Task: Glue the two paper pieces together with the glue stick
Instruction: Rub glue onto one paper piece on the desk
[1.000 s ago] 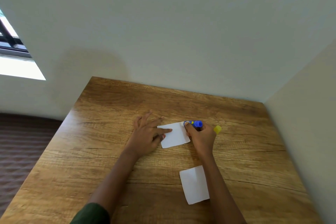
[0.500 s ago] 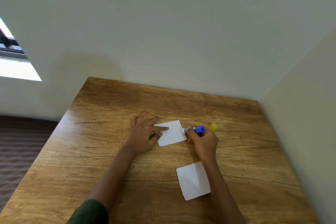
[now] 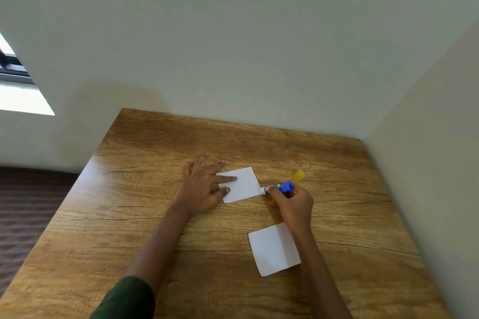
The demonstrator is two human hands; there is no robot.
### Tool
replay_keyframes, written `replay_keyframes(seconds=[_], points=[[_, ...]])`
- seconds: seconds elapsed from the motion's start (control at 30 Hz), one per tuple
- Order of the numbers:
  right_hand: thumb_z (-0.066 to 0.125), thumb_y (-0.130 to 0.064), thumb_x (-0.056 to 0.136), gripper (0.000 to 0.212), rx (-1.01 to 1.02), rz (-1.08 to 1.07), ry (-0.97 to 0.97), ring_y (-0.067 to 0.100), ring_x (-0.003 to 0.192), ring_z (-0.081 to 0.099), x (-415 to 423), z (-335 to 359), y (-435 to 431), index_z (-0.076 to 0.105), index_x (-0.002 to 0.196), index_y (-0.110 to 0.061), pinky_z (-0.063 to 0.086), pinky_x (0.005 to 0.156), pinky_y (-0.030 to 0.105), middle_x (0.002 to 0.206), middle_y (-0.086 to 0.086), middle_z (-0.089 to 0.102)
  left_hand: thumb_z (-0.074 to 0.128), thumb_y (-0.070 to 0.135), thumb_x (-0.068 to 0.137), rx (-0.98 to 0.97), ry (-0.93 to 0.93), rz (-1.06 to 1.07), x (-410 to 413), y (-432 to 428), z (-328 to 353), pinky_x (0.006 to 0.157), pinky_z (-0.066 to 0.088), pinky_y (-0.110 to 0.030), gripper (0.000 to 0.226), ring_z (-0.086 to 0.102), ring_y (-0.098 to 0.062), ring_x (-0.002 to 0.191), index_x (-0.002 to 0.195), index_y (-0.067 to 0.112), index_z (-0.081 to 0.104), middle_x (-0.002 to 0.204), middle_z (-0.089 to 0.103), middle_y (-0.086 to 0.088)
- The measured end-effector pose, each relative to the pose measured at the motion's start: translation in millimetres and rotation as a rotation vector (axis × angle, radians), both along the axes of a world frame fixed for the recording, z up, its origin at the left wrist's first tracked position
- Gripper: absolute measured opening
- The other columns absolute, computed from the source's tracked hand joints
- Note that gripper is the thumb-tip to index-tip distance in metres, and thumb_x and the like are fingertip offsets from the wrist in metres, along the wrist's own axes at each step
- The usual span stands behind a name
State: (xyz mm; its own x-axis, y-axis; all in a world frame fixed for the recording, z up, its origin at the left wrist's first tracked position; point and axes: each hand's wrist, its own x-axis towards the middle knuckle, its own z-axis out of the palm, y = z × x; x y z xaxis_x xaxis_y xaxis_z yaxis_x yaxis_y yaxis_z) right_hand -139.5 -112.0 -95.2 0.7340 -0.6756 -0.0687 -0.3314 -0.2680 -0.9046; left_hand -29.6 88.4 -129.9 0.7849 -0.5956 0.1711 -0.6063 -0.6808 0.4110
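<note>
A small white paper piece [image 3: 243, 184] lies flat in the middle of the wooden table [image 3: 129, 215]. My left hand [image 3: 201, 186] presses its left edge with index finger and thumb. My right hand [image 3: 291, 206] grips a blue glue stick [image 3: 278, 187], uncapped, with its white tip touching the paper's right edge. A second white paper piece [image 3: 273, 248], creased down the middle, lies nearer to me, partly under my right forearm. The yellow cap [image 3: 298, 175] lies on the table just behind the glue stick.
Walls close the table's far side and right side [image 3: 427, 163]. The table's left edge drops to a dark floor [image 3: 26, 202]. A window [image 3: 15, 85] is at the far left.
The glue stick's tip has slid from the paper's upper right corner down along its right edge. My left hand stays on the paper.
</note>
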Motion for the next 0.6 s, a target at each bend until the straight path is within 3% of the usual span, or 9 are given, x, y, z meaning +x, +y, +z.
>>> replay_keyframes(seconds=[0.13, 0.27, 0.43, 0.6], points=[[0.078, -0.024, 0.072, 0.018, 0.002, -0.005, -0.033, 0.029, 0.07, 0.067, -2.9, 4.2, 2.9, 0.063, 0.067, -0.016, 0.05, 0.06, 0.025, 0.071, 0.015, 0.07, 0.049, 0.056, 0.082, -0.009, 0.017, -0.012, -0.1, -0.7, 0.5, 0.11, 0.004, -0.049, 0.039, 0.004, -0.023, 0.143, 0.121, 0.052, 0.051, 0.149, 0.036, 0.009], [0.079, -0.028, 0.071, 0.014, 0.018, 0.128, -0.048, 0.012, 0.061, 0.063, -4.6, 7.4, 20.5, 0.067, 0.071, -0.021, 0.048, 0.053, 0.014, 0.067, 0.003, 0.07, 0.05, 0.057, 0.08, -0.004, 0.028, -0.009, 1.6, -0.6, 0.2, 0.11, 0.005, -0.05, 0.041, 0.004, -0.023, 0.143, 0.121, 0.053, 0.05, 0.149, 0.036, 0.009], [0.079, -0.026, 0.072, 0.02, 0.023, 0.302, -0.02, 0.029, 0.069, 0.068, -2.5, 2.7, 46.2, 0.072, 0.083, -0.01, 0.057, 0.067, 0.039, 0.071, 0.012, 0.072, 0.052, 0.059, 0.08, 0.005, 0.03, -0.013, 2.1, -1.5, 0.5, 0.109, 0.005, -0.048, 0.041, 0.005, -0.024, 0.143, 0.12, 0.054, 0.049, 0.148, 0.036, 0.01], [0.079, -0.025, 0.072, 0.02, -0.004, 0.321, -0.031, 0.028, 0.067, 0.067, -0.6, 2.1, 51.4, 0.073, 0.084, -0.009, 0.056, 0.064, 0.035, 0.068, 0.011, 0.071, 0.051, 0.059, 0.08, -0.001, 0.04, -0.02, 3.1, 0.7, 1.3, 0.11, 0.008, -0.051, 0.04, 0.009, -0.025, 0.143, 0.12, 0.055, 0.049, 0.148, 0.037, 0.011]])
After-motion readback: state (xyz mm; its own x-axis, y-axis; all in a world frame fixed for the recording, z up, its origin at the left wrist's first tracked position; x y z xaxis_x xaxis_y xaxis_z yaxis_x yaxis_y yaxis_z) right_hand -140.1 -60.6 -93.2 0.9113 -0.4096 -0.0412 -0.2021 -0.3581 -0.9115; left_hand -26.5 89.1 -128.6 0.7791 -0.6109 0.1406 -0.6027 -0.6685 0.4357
